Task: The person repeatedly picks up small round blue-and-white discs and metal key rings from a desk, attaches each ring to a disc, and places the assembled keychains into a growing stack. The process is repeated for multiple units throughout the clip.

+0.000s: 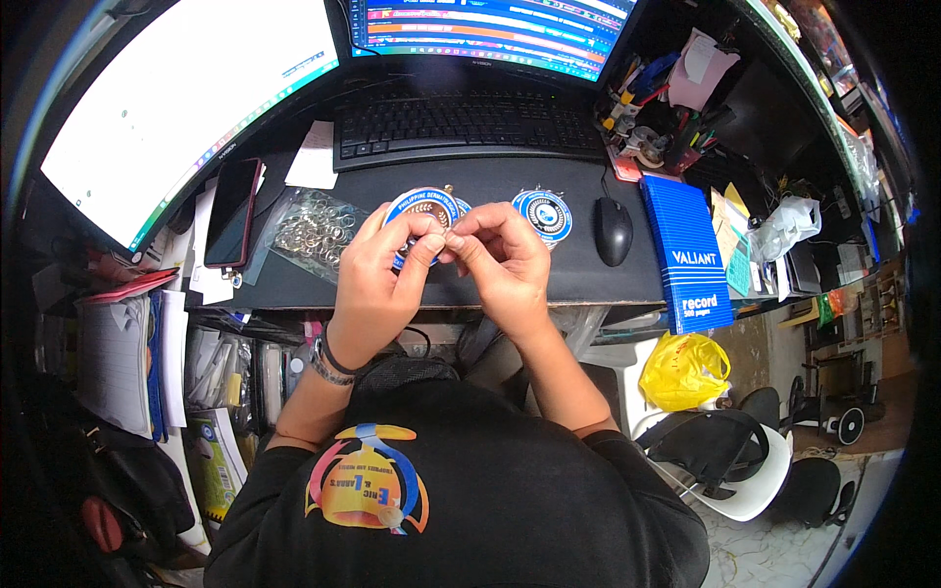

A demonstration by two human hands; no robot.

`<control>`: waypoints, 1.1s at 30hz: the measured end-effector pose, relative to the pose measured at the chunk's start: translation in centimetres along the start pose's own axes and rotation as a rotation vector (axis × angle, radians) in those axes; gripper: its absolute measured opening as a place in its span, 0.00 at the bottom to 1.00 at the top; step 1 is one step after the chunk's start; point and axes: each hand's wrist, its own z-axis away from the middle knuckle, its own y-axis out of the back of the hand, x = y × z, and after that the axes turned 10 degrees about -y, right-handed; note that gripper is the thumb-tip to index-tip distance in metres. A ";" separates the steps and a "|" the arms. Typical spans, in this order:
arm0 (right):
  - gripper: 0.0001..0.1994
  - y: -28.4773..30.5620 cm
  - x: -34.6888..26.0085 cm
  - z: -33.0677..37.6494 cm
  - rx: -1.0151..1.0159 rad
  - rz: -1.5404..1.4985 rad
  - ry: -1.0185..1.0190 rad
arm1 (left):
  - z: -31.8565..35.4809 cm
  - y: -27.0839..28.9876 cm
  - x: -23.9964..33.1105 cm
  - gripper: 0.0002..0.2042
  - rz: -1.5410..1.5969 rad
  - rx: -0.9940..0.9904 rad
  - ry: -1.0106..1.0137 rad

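My left hand (382,269) and my right hand (507,267) meet above the desk's front edge. Thumb and forefinger of each are pinched together, tip to tip, and whatever small piece lies between them is too small to make out. Just beyond the left fingers is a round medallion (424,199) with a blue rim and brown centre, partly covered by that hand; whether the hand touches it I cannot tell. Past the right hand lie similar round blue-and-white medallions (545,218) with metal loops at the top. A clear plastic bag of metal rings (316,223) rests left of my left hand.
A black keyboard (470,125) stretches across the back below two monitors. To the right are a black mouse (614,232), a blue record book (683,257) and pen holders. A phone (233,213) lies at the left. A yellow bag (683,372) sits below the desk's right side.
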 end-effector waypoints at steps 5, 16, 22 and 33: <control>0.06 -0.1 -0.2 0.2 0.015 -0.005 0.029 | 0.0 0.1 0.3 0.04 -0.056 0.013 -0.054; 0.06 -0.3 -0.5 0.5 0.017 -0.067 0.013 | 0.0 0.0 0.6 0.04 -0.078 0.036 -0.067; 0.04 0.4 -0.5 0.4 0.005 -0.029 -0.096 | 0.2 -0.2 0.3 0.03 -0.059 0.037 -0.068; 0.04 1.8 -0.1 -1.4 0.149 0.161 0.036 | 1.3 -1.1 -0.3 0.08 0.054 0.056 -0.018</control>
